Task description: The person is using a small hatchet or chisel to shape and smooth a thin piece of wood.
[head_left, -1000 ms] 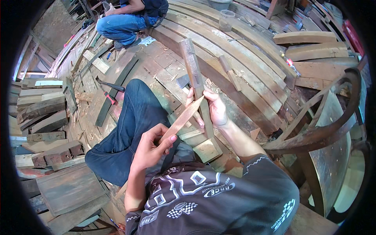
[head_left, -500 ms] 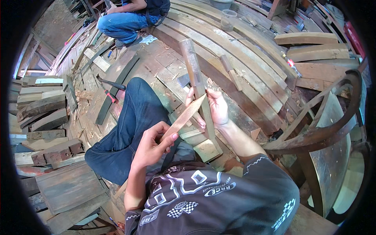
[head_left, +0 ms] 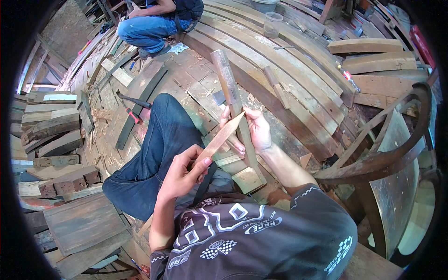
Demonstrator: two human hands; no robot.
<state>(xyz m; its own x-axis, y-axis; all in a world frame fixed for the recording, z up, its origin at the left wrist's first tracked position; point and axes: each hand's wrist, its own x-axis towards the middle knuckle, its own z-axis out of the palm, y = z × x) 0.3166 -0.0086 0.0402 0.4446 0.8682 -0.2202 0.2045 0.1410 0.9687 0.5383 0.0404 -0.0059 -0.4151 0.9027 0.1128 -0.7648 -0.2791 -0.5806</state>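
Here I am, left hand (head_left: 184,172) closed round the pale pointed strip (head_left: 221,138), thumb flat on its upper face, and the strip slants away from me up to the right. Its tip lies over the long wooden bar (head_left: 225,79), right by the thumb of my right hand (head_left: 257,128), whose fingers curl round behind that bar and show again on its left side. And there's the change: against a second ago, the bar's far end has tipped a touch to the left and nearer me, while both grips stay where they were and the strip has barely stirred. The whole scene sits slightly further right, too.

Now the hard bits. My left fist covers the strip's near end, and I can't tell whether the tip touches the bar or just hovers over it. The bar hides part of my right fingers. Its low end meets a pale block (head_left: 247,179); joined or merely resting, I can't say. Just left of the bar, a grey blade (head_left: 218,96) shows only in part. Further out, past my bent knee (head_left: 170,116), a red-handled tool (head_left: 132,115) lies near a dark plank (head_left: 140,105), and the crouching co-worker (head_left: 151,33) is cut off by the top edge.
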